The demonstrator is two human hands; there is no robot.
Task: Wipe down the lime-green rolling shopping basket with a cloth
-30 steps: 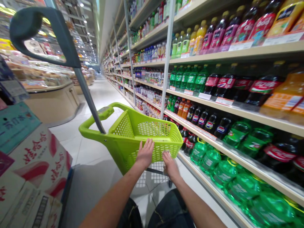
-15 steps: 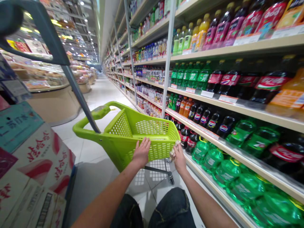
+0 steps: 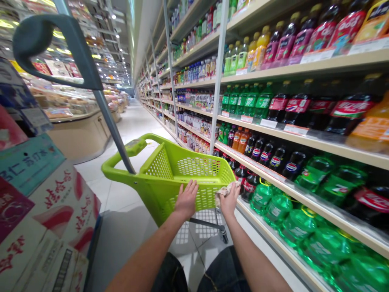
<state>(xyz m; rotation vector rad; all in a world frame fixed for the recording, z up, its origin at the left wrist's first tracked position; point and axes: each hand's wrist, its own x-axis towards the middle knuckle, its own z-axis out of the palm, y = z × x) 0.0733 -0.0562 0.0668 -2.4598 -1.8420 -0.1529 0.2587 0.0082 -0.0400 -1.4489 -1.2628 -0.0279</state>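
Note:
A lime-green shopping cart with perforated basket walls stands in front of me, its basket holding nothing I can see. My left hand lies against the near side wall at the rim, fingers stretched out and holding nothing. Toward the basket's front corner, my right hand presses a crumpled pale cloth to the outside of the same wall, just below the rim. The cloth is bunched under its fingers and thumb, so part of it is hidden. A grey pole with a dark grey handle rises at the cart's rear.
Shelves of bottled drinks run along the right, with large green bottles low beside the cart. Stacked cartons stand close on the left. Behind them is a rounded display counter. A tiled aisle stretches ahead.
My right hand and the cloth have shifted from the basket's front corner slightly back along the near wall. My left hand stays on the rim. The whole view has swung a little left.

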